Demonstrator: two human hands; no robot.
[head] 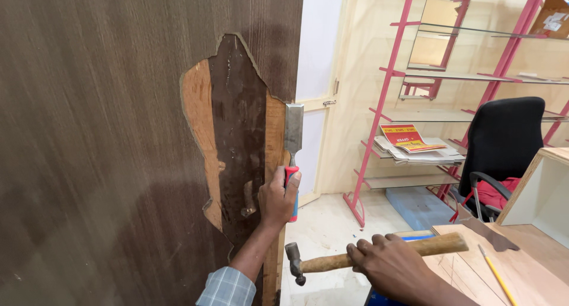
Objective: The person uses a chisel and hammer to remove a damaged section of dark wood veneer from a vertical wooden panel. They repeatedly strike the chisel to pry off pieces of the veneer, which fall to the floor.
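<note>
The chisel (293, 134) stands upright against the right edge of the dark brown laminated door panel (101, 164), its broad steel blade pointing up to where the laminate is already torn away. The left hand (277, 198) is wrapped tight around the chisel's red and blue handle, fingers closed on it, wrist beside the exposed wood edge. Left of the blade a ragged patch (234, 134) shows bare plywood and dark glue residue, with intact laminate above it.

The right hand (388, 260) is closed around the wooden shaft of a hammer (332, 262), which lies roughly level, its steel head just below the chisel's butt and apart from it. To strip cleanly, I judge the blade wants to sit nearly flat to the wood, edge tucked under the lip of the laminate, and the blow should land squarely on the handle end, in line with the blade; a glancing hit could slip toward the gripping fingers. Light, repeated taps seem safer than one hard one.

At lower right a plywood board (510, 264) carries a yellow pencil (498, 277). Beyond stand a pink shelf rack (409, 98) with stacked papers (415, 146), and a black office chair (501, 152).
</note>
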